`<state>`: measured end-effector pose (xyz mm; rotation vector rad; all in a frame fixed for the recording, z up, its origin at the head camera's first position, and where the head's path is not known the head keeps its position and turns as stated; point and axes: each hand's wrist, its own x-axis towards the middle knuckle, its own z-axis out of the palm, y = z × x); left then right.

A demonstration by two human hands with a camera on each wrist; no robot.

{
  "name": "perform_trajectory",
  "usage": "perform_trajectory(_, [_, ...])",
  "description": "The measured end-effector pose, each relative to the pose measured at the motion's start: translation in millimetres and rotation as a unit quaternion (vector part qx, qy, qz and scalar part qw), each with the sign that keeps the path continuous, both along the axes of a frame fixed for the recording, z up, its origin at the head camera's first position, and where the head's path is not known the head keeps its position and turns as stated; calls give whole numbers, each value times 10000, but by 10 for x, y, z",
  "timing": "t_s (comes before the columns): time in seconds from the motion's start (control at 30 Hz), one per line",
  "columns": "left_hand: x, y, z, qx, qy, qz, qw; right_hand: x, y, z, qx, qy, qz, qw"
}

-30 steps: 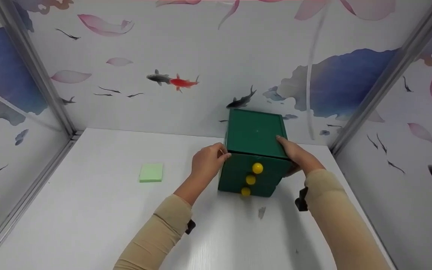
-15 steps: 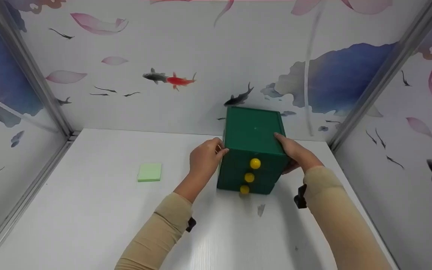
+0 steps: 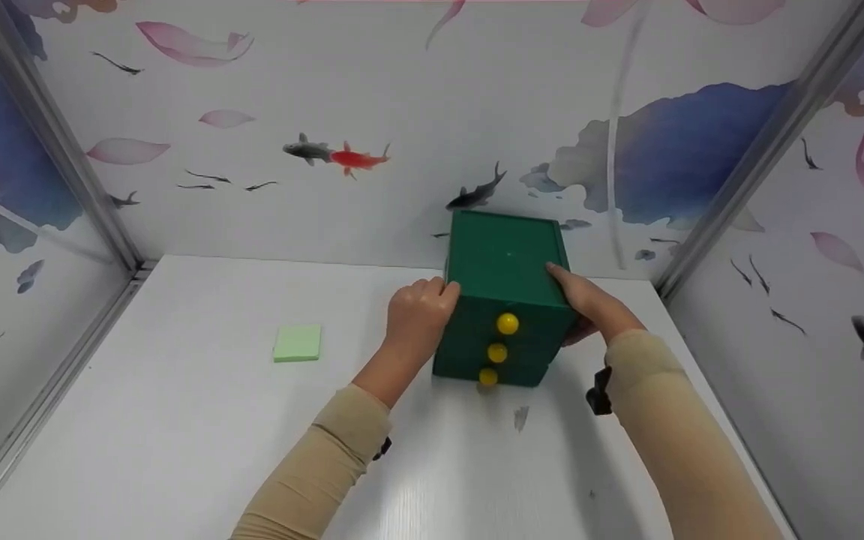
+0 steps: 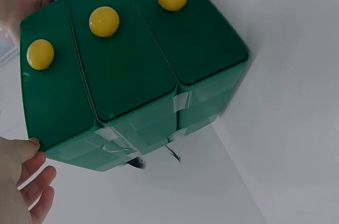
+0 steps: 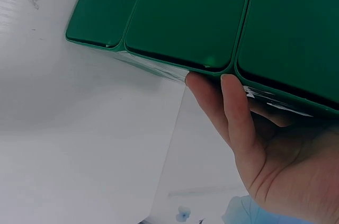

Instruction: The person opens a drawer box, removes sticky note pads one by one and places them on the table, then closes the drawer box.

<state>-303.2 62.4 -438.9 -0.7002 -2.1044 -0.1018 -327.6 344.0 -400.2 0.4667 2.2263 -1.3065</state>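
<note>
A green three-drawer cabinet (image 3: 503, 262) with yellow round knobs stands against the back wall. Strips of clear tape (image 4: 181, 102) cross its left side. My left hand (image 3: 418, 315) is at its upper left front corner. In the left wrist view the thumb (image 4: 26, 149) touches the front edge of the end drawer, while the other fingers bend loosely beside the corner. My right hand (image 3: 589, 304) grips the upper right edge, thumb on top. The right wrist view shows fingers (image 5: 237, 107) against the side; the top's thumb contact is hidden there.
A pale green sticky-note pad (image 3: 297, 343) lies on the white table (image 3: 199, 435), left of the cabinet. A small grey mark (image 3: 521, 418) shows in front of the cabinet. Printed walls with metal corner posts (image 3: 769, 157) enclose the table.
My left hand has shifted slightly right and closer to the cabinet's corner. A dark gap along the top drawer's upper edge has narrowed. The right hand keeps its grip.
</note>
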Motion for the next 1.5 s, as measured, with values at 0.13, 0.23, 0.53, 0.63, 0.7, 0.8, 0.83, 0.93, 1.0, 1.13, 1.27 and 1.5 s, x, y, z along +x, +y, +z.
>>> perform_trajectory(0.13, [51, 40, -37, 70, 70, -58, 9999, 9, 14, -10, 36, 48, 0, 10000])
perform_trajectory(0.23, [120, 97, -107, 108, 14, -206, 9997, 15, 23, -18, 37, 74, 11, 10000])
perform_trajectory(0.53, [319, 342, -335, -345, -960, -412, 9939, 5, 9, -17, 84, 94, 6, 9999])
perform_trajectory(0.63, [335, 414, -416, -556, -1326, -334, 9891, 15, -1, -16, 21, 80, 6, 10000])
perform_trajectory(0.7, [332, 462, -469, -661, -1526, -291, 9856, 16, 0, -17, -1, 90, -17, 10000])
perform_trajectory(0.8, [325, 530, -531, -718, -1860, -242, 9796, 15, 12, -15, -4, 93, -4, 10000])
perform_trajectory(0.83, [322, 551, -549, -718, -1937, -203, 9782, 14, 17, -19, -11, 99, -9, 9999])
perform_trajectory(0.93, [325, 614, -591, -787, -2096, 28, 9746, 17, 25, -28, 16, 103, -28, 9999])
perform_trajectory(1.0, [332, 652, -610, -851, -2123, 275, 9731, 19, 23, -38, 32, 110, -37, 9999])
perform_trajectory(1.13, [343, 725, -628, -866, -2416, 737, 9637, 20, 13, -42, -6, 151, -26, 9999])
perform_trajectory(1.27, [337, 784, -622, -720, -3070, 948, 9442, 17, 12, -28, -28, 187, 5, 9998])
perform_trajectory(1.5, [315, 812, -628, 96, -4249, 1028, 8993, 8, -10, -4, 31, 185, 53, 9998])
